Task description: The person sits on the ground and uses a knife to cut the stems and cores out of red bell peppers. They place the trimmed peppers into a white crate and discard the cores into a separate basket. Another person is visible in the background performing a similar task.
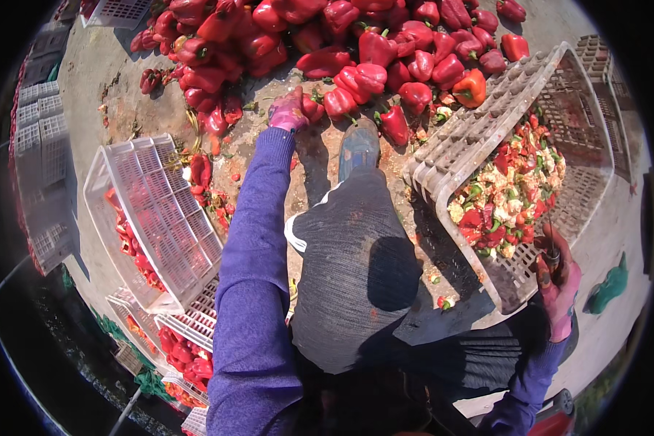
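My left hand (pixel 289 110), in a pink glove, reaches to the near edge of a large heap of red bell peppers (pixel 379 49). Its fingers are at a red bell pepper (pixel 312 108); whether they grip it I cannot tell. At the right, my right hand (pixel 558 283), also in a pink glove, is closed around a small knife (pixel 551 253) with a thin blade pointing up. Just beyond that hand, a tilted plastic crate (pixel 471 128) holds pepper cores, seeds and red scraps (pixel 509 191).
A white plastic crate (pixel 161 218) with cut red peppers (pixel 133 245) stands at the left, more filled crates (pixel 185 354) below it. Pepper scraps litter the ground near my shoe (pixel 359 144). Stacked crates (pixel 41 136) stand far left; a green cloth or bag (pixel 607 286) lies far right.
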A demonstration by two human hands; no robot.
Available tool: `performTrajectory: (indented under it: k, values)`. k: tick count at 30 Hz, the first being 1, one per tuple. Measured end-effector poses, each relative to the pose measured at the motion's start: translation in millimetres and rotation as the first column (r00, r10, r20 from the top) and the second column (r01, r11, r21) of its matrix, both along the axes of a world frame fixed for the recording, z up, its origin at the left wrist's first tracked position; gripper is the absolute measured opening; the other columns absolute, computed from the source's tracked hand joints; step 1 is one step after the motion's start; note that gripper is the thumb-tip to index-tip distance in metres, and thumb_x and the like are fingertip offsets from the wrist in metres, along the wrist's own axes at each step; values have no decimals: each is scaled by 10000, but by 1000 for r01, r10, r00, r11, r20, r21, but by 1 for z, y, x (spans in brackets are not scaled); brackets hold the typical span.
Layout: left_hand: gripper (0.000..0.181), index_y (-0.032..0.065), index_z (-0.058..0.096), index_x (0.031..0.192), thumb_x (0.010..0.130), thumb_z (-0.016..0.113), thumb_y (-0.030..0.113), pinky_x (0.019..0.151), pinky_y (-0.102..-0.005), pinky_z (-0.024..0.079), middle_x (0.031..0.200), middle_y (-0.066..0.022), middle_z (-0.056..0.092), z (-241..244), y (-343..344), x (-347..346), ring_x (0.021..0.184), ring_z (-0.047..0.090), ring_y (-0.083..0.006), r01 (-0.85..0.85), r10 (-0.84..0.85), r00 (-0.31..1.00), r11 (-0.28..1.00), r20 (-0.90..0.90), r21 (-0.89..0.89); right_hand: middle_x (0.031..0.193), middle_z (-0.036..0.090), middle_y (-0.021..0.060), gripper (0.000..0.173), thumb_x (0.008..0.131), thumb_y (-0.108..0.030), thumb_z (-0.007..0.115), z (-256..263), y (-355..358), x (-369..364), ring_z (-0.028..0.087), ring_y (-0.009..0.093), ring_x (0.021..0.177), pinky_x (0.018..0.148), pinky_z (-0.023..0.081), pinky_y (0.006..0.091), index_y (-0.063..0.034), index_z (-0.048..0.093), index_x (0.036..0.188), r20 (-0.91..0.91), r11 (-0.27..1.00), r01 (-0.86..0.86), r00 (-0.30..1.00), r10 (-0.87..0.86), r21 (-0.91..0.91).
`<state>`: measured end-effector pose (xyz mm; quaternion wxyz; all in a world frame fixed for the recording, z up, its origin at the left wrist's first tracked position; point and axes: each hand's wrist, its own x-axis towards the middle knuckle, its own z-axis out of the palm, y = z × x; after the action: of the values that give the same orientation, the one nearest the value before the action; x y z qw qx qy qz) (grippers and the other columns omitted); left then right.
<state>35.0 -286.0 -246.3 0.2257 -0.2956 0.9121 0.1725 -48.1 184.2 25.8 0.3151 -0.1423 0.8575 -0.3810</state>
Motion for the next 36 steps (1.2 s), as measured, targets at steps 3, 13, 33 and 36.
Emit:
performTrajectory:
  k: [3, 13, 33, 36]
  values:
    - [791, 69, 453, 1136, 500, 758, 426, 881, -352, 421, 1053, -132, 560, 0, 0, -1, 1044, 509, -287, 3, 0, 997, 1000, 83, -26, 1036, 573, 121, 455, 853, -232, 508, 8, -13, 3, 551, 169, 951, 798, 421, 257, 23, 420, 1219, 10, 998, -21, 1000, 21, 53]
    - [852, 12, 370, 1165, 473, 759, 324, 879, -367, 415, 1096, -212, 516, 78, 31, 0, 1041, 503, -347, -311, 329, 943, 925, -52, 217, 902, 577, 44, 454, 815, -228, 581, 9, -8, 11, 525, 89, 785, 721, 425, 212, 15, 462, 1180, -23, 993, 91, 995, -93, -72]
    - [552, -6, 487, 925, 480, 700, 242, 709, -395, 459, 843, -201, 566, 338, 245, -19, 858, 557, -347, 585, -347, 716, 771, -606, 251, 624, 436, -49, 234, 813, -173, 581, 32, -33, 46, 371, 21, 473, 404, 280, 172, -34, 509, 988, 179, 725, 314, 949, -259, -613]
    - [775, -5, 386, 1159, 475, 688, 200, 711, -359, 470, 888, -184, 561, 305, 245, -25, 878, 566, -313, 539, -137, 767, 668, -627, 513, 669, 470, -51, 222, 829, -149, 538, 2, -14, 26, 370, 23, 483, 410, 276, 170, -34, 521, 1018, 374, 592, 454, 890, -263, -666]
